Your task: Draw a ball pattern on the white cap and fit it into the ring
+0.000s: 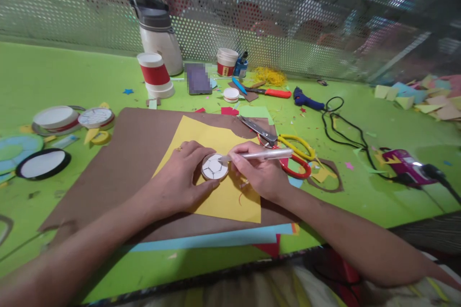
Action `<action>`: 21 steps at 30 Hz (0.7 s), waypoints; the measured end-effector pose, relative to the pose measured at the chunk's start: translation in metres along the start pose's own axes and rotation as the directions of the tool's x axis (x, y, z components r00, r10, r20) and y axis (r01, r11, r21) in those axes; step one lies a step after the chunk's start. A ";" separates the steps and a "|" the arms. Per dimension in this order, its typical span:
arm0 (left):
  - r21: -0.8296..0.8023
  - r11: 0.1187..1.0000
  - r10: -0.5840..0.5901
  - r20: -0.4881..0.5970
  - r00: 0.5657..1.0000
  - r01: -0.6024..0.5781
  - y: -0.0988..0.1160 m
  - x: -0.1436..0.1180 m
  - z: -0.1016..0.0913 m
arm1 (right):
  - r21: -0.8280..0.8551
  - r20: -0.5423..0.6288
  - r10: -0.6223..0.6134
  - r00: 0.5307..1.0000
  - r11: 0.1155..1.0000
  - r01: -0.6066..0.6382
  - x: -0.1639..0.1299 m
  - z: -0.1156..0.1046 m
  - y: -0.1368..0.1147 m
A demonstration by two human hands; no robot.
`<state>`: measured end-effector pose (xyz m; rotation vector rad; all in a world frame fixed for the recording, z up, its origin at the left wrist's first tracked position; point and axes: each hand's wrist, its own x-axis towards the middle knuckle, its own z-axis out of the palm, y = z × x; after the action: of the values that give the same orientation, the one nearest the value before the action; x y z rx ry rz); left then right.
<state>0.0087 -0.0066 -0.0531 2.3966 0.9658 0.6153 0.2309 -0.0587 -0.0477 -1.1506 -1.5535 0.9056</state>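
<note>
Pen [264,155] in right hand [257,172], tip at ball disc [214,167]

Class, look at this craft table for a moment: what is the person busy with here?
The left hand presses a small round disc, marked like a football, onto a yellow sheet lying on brown card. The right hand grips a white pen, its tip at the disc's edge. Scissors lie just right of the hands on the green table, with a purple glue gun farther right.
</note>
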 end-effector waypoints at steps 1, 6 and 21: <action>0.002 1.000 -0.003 -0.009 1.000 0.003 0.000 0.000 0.001 | -0.002 -0.002 0.005 1.000 1.000 -0.005 0.001 0.001 -0.001; 0.023 0.999 -0.041 -0.024 0.999 0.041 -0.002 -0.002 0.004 | -0.003 0.004 0.016 1.000 1.000 -0.016 0.002 0.000 0.001; 0.038 0.997 -0.062 0.011 0.998 0.061 0.005 0.000 0.001 | -0.021 -0.010 0.007 1.000 1.000 -0.008 0.004 0.002 0.002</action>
<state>0.0116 -0.0100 -0.0511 2.3910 1.0511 0.5644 0.2296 -0.0547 -0.0489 -1.1753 -1.5548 0.8887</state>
